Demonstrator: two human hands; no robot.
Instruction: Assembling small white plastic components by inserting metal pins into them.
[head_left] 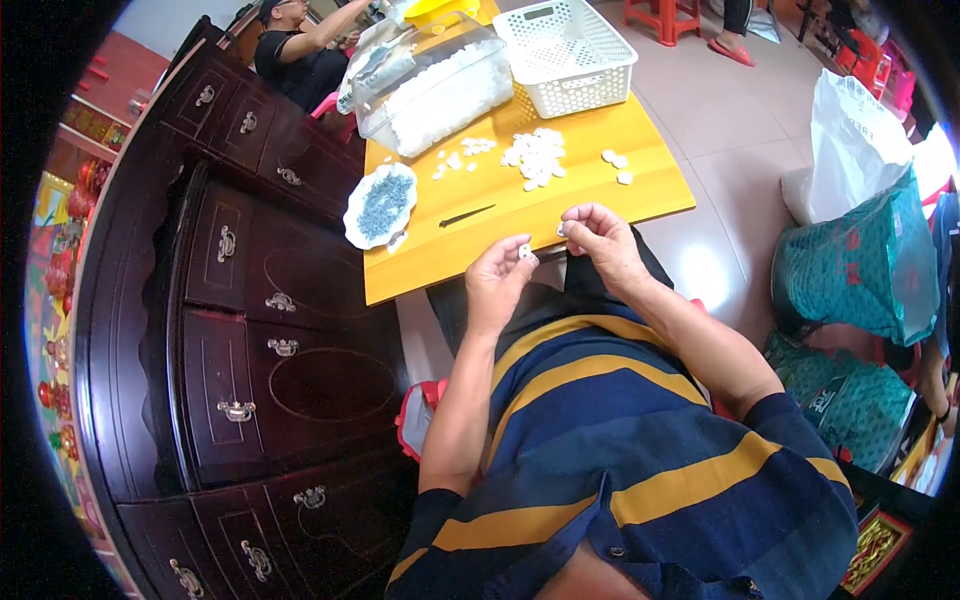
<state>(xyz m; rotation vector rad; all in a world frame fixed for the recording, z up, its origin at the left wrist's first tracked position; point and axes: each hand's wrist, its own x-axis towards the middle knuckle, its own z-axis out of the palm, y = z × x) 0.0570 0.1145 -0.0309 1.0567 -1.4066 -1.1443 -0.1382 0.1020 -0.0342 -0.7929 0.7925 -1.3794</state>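
My left hand (497,284) is closed in a pinch on a small white plastic piece (525,251) near the table's front edge. Just to its right, my right hand (608,246) also pinches a small white piece (562,230), partly hidden by the fingertips. The two hands are a little apart. Beyond them on the table lie dark tweezers (467,215) and a pile of white pieces (534,157). A scalloped white plate (351,217) at the table's left holds many tiny blue-grey parts (386,203). Several loose white pieces (615,160) lie to the right.
A clear plastic box (372,118) full of white pieces and a white perforated basket (580,92) stand at the back of the yellow wooden table (650,190). A dark cabinet (290,370) flanks the left. Green bags (850,265) stand on the right. Another person (300,50) sits far left.
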